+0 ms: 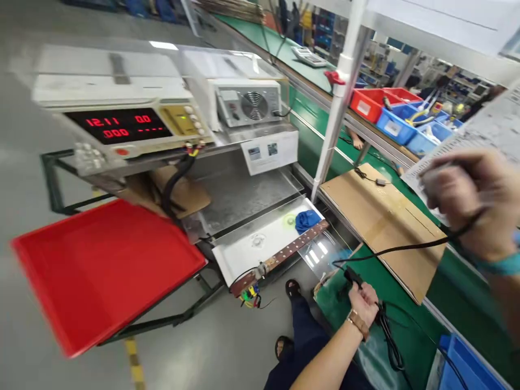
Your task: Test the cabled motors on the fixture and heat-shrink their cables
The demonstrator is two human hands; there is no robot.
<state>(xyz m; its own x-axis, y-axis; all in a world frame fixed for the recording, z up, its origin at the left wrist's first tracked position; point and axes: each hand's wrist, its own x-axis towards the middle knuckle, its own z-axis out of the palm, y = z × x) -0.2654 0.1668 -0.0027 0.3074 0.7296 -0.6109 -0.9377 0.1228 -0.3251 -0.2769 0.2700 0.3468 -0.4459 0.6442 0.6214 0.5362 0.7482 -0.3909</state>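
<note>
My left hand (363, 304), with a watch on the wrist, is closed around a black cable (390, 338) beside the green bench surface. A bundled loop of the cable hangs below the fist, and a dark blocky piece (352, 276), perhaps a plug or adapter, sticks out above it. Raised at the right, my right hand (475, 197) is smeared by motion, but its fingers are curled. A stretch of black cable (422, 246) runs from this hand down towards the left one. Whatever lies inside the right fingers is hidden.
A brown board (385, 222) lies on the bench, with a small cable on top. Blue bins (396, 127) and red bins (365, 105) line the shelf behind a white post (337, 103). Leftward are a lit meter (122, 127), a red tray (109, 271) and a drilled bar (292, 245).
</note>
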